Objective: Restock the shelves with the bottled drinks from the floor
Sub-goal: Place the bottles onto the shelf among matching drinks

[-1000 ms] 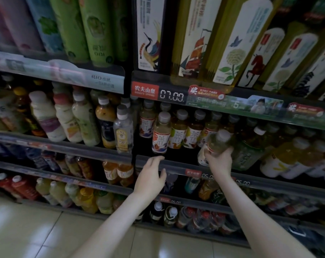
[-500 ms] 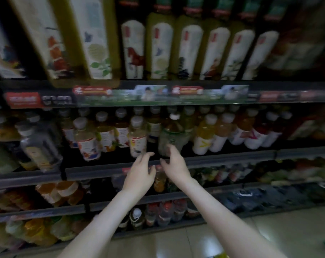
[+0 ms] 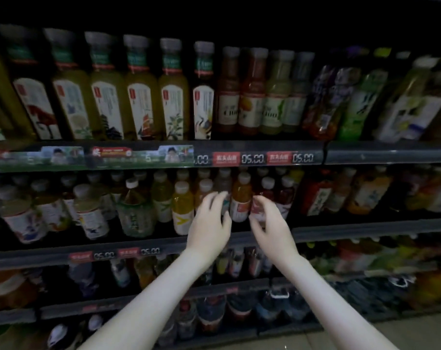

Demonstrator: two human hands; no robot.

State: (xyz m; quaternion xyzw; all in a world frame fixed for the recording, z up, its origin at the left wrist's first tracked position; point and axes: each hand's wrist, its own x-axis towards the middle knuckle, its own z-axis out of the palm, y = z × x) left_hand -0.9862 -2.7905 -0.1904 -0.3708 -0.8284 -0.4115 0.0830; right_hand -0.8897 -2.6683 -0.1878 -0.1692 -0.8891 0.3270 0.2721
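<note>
My left hand (image 3: 210,218) reaches into the middle shelf (image 3: 340,229) with its fingers spread and blurred, just in front of a grey-capped bottle (image 3: 224,178). An orange juice bottle (image 3: 240,198) stands between my two hands. My right hand (image 3: 269,221) curls its fingers and thumb round the lower part of a dark red bottle (image 3: 267,185) with a red label. A green tea bottle (image 3: 133,210) and a yellow drink bottle (image 3: 182,208) stand further left in the same row.
Tall yellow tea bottles (image 3: 141,97) and other drinks fill the upper shelf above a rail of price tags (image 3: 252,159). Lower shelves (image 3: 214,289) hold more bottles. Pale floor (image 3: 391,332) shows at bottom right.
The view has swung right along the shelves. My right hand has let go of the green tea bottle, and both hands have moved right to the orange and red bottles.
</note>
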